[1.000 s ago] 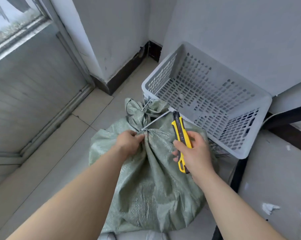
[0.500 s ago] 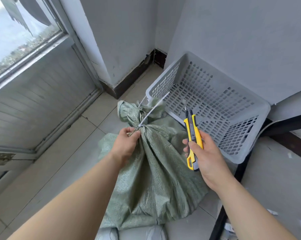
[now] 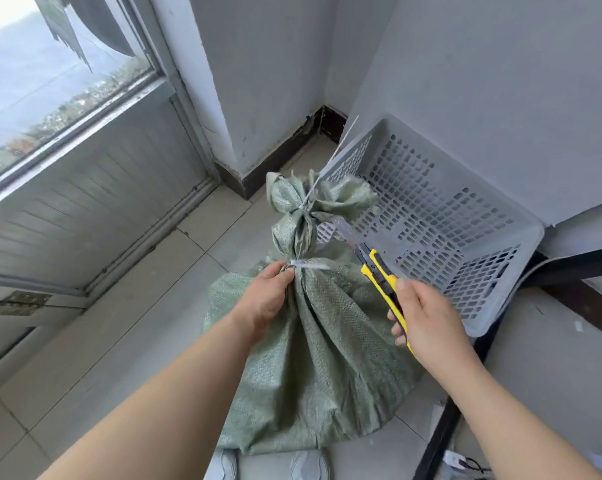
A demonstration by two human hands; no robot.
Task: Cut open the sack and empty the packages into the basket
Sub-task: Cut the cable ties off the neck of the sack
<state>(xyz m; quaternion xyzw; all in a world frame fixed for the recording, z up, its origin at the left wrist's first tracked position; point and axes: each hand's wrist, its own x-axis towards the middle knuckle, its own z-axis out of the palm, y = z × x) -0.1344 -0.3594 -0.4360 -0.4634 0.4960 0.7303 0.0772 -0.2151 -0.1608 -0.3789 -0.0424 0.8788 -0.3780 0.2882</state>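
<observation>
The left hand (image 3: 265, 299) pinches the neck of the green sack (image 3: 313, 358), fingertips closed on the gathered cloth right at the lower white tie (image 3: 308, 264). The right hand (image 3: 427, 317) is wrapped shut around a yellow knife (image 3: 384, 282), whose blade (image 3: 344, 230) juts up beyond the fingers toward the neck, between the lower tie and the upper tie (image 3: 304, 206). The risk, as I judge it, is a slip: the blade sits just beside the pinching fingertips, and if a tough tie gives suddenly the edge could run into them, or slash deep into the cloth and nick the packages. The sack is tied shut, so its contents are hidden. The basket (image 3: 472, 327), just past the knife hand and touching the sack top, holds nothing visible.
</observation>
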